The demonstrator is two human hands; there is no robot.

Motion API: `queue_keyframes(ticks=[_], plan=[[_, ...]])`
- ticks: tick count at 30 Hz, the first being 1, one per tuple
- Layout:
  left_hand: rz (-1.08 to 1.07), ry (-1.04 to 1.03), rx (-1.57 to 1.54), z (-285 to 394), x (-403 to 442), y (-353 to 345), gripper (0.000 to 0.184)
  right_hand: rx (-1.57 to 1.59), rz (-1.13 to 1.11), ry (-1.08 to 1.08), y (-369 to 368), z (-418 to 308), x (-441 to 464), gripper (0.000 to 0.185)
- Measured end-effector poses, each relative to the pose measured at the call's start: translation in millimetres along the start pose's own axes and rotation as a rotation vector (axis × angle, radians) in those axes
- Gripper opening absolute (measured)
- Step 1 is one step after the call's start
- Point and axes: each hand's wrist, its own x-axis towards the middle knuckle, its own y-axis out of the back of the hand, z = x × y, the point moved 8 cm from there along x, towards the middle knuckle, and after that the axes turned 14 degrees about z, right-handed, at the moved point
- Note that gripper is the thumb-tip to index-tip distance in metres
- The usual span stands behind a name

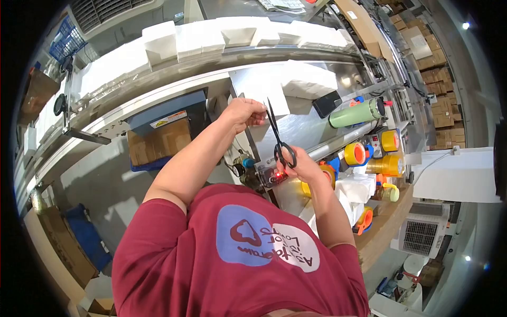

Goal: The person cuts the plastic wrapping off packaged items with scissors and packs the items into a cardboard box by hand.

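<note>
My right hand [303, 168] has its thumb and fingers in the handle loops of a pair of black scissors [276, 131]. The blades point away from me and look nearly closed. Close to their tip is my left hand [246, 114], its fingers curled and pinched together; whatever they hold, if anything, is too small to make out. Both hands are above a metal work surface [282, 129]. Beyond them lie a flat white sheet [270, 94] and a white block-shaped stack [309, 80]. A small device with a red light [277, 176] sits below the scissors.
A black box-like object [327, 104] and a green bottle [355, 114] stand right of the sheet. Several yellow tape rolls [355, 154] crowd the right side near white crumpled material [356, 187]. White boxes [200, 39] line the back rail. A cardboard box [161, 141] is at left.
</note>
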Motion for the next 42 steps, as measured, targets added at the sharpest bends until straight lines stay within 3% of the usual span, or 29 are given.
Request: queue_keyframes(ticks=[29,38,42], plan=[[0.011,-0.045,0.115,9.4,11.8,1.7,0.007,-0.076,0.282,0.071,-19.0,-2.1,20.1,0.046],[0.021,-0.089,0.168,20.6,10.9,-0.2,0.006,0.104,0.175,0.005,-32.9,-5.2,26.9,0.046],[0.064,-0.118,0.234,25.4,12.4,3.6,0.018,0.148,0.145,-0.005,-33.6,-1.4,26.2,0.049]])
